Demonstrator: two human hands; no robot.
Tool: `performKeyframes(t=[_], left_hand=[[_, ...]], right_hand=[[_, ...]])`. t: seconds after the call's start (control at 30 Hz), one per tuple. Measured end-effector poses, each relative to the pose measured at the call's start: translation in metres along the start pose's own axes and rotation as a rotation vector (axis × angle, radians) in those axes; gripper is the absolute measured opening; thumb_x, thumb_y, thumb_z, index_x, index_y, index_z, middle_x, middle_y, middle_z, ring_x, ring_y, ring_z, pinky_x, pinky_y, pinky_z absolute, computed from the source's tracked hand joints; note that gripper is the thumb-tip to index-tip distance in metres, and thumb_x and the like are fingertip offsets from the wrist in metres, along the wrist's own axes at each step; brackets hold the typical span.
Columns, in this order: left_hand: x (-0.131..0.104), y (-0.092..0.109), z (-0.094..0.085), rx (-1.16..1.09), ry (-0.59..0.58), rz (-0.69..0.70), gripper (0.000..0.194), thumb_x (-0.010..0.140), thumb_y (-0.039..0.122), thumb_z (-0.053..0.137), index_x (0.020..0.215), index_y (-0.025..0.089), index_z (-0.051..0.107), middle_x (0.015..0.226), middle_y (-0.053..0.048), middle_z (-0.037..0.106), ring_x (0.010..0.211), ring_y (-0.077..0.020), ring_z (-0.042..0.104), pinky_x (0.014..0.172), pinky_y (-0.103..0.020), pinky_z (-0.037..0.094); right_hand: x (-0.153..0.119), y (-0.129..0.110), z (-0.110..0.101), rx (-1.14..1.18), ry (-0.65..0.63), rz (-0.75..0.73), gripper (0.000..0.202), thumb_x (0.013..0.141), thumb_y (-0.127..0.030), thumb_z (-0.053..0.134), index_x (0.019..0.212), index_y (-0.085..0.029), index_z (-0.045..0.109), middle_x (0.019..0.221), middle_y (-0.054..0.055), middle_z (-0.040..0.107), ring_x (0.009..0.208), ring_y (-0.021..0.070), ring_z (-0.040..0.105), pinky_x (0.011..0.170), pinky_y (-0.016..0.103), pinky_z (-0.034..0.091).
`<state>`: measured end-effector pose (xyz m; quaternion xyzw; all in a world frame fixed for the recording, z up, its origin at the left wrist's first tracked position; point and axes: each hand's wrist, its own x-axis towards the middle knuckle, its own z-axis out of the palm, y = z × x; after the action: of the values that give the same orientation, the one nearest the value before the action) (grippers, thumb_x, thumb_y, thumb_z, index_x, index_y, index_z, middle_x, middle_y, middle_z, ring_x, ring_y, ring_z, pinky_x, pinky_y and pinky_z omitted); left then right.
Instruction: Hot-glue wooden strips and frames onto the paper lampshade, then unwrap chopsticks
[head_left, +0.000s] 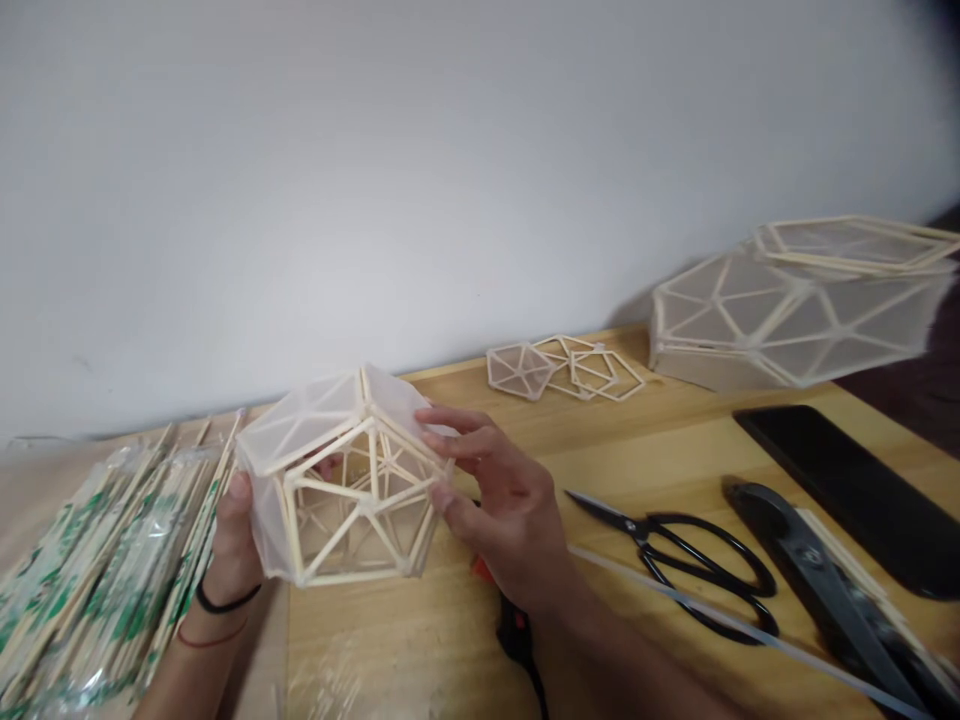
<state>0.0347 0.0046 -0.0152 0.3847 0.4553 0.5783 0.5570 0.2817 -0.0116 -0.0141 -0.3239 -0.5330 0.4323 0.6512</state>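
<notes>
Working at a wooden table (675,430) against a pale wall (450,150). Holding a stick frame (367,505) above the table, with left hand (236,540) around one side and right hand (510,500) pinching the other. Flanked by wrapped sticks (127,560) at left; at right, by scissors (637,530), a black tool (810,555) and a phone (847,500). Backed by flat frames (525,370) and a larger covered frame (795,325).

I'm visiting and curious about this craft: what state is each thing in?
Held frame: sides covered, front panel uncovered
Left hand: gripping the held frame
Right hand: gripping its other side
Scissors: blades together
Phone-like slab: lying flat
Small flat frames: one covered, others bare
Large frame: side panels covered
Sticks: in clear plastic
Cutter: can't tell whether open
</notes>
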Motion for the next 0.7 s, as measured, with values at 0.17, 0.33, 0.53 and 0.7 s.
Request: performKeyframes(t=[0.17, 0.33, 0.53, 0.7], left_hand=[[0.0012, -0.002, -0.001, -0.006, 0.002, -0.016, 0.067, 0.068, 0.077, 0.079, 0.099, 0.018, 0.085, 0.094, -0.012, 0.083, 0.116, -0.0425, 0.074, 0.108, -0.053, 0.059], [-0.0003, 0.0002, 0.0022, -0.001, -0.028, 0.01, 0.066, 0.074, 0.076, 0.076, 0.102, 0.017, 0.084, 0.098, -0.012, 0.083, 0.116, -0.0417, 0.073, 0.108, -0.052, 0.058], [-0.0023, 0.0046, 0.0063, -0.026, -0.013, -0.014, 0.07, 0.07, 0.074, 0.082, 0.113, 0.019, 0.082, 0.107, -0.01, 0.083, 0.108, -0.0371, 0.075, 0.103, -0.046, 0.06], [-0.0023, 0.0053, 0.0059, -0.018, 0.018, -0.027, 0.071, 0.069, 0.075, 0.082, 0.114, 0.019, 0.081, 0.106, -0.009, 0.084, 0.107, -0.0358, 0.076, 0.103, -0.044, 0.061]], right_hand=[[-0.0012, -0.0008, -0.0004, -0.002, 0.003, -0.003, 0.03, 0.087, -0.014, 0.078, 0.109, -0.034, 0.078, 0.133, 0.003, 0.074, 0.126, 0.0265, 0.068, 0.113, 0.051, 0.05], [-0.0012, -0.0013, 0.0002, 0.001, 0.001, 0.011, 0.027, 0.088, -0.017, 0.078, 0.108, -0.035, 0.078, 0.133, 0.003, 0.074, 0.126, 0.0267, 0.068, 0.113, 0.052, 0.05], [-0.001, -0.002, -0.0003, 0.015, 0.01, 0.04, 0.026, 0.088, -0.017, 0.079, 0.107, -0.034, 0.078, 0.133, 0.003, 0.074, 0.126, 0.0272, 0.068, 0.112, 0.052, 0.052], [-0.0014, -0.0004, -0.0003, 0.019, 0.006, 0.04, 0.027, 0.088, -0.017, 0.079, 0.107, -0.034, 0.078, 0.133, 0.003, 0.073, 0.127, 0.0273, 0.068, 0.112, 0.052, 0.051]])
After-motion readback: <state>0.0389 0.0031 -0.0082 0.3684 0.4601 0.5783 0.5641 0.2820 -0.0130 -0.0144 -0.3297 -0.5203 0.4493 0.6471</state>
